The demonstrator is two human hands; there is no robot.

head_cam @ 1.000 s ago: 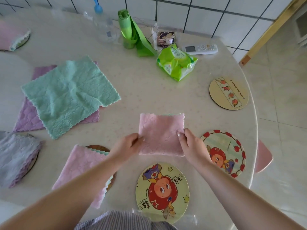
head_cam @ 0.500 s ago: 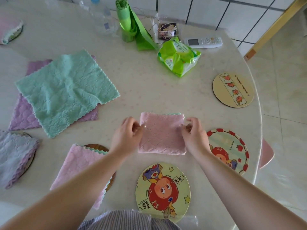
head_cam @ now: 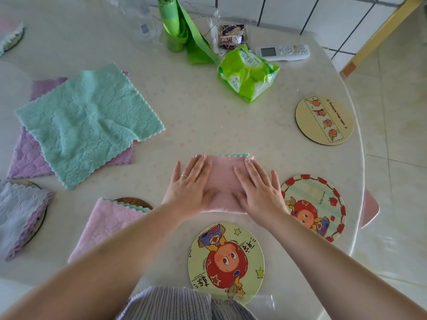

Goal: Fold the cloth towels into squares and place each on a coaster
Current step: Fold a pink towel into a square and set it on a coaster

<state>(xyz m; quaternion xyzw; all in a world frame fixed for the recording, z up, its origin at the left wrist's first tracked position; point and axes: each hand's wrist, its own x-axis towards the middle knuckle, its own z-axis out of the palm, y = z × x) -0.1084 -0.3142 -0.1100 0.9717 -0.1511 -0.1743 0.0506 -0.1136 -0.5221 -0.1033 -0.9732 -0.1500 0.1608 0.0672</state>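
Note:
A pink towel point(head_cam: 223, 179) folded into a square lies on the table in front of me. My left hand point(head_cam: 189, 188) lies flat on its left half and my right hand point(head_cam: 256, 190) flat on its right half, fingers spread. Bare coasters: a cartoon one point(head_cam: 226, 262) just below the towel, a red-rimmed one point(head_cam: 316, 206) to its right, a beige one point(head_cam: 324, 120) farther back. At left, a folded pink towel point(head_cam: 106, 225) covers a dark coaster point(head_cam: 134, 200), and a grey-purple folded towel point(head_cam: 18, 215) sits on another. An unfolded mint towel point(head_cam: 87, 123) lies over a purple one point(head_cam: 25, 158).
At the back stand a green bag roll point(head_cam: 178, 28), a green tissue pack point(head_cam: 247, 75), a white remote point(head_cam: 283, 52), a clear bottle point(head_cam: 143, 26) and a small packet point(head_cam: 232, 36). The round table's edge point(head_cam: 360, 181) curves at right, with tiled floor beyond. A pink stool point(head_cam: 369, 207) shows under it.
My hands pinched the pink towel's left and right edges before; now both lie flat on top of it, palms down. The view has moved closer.

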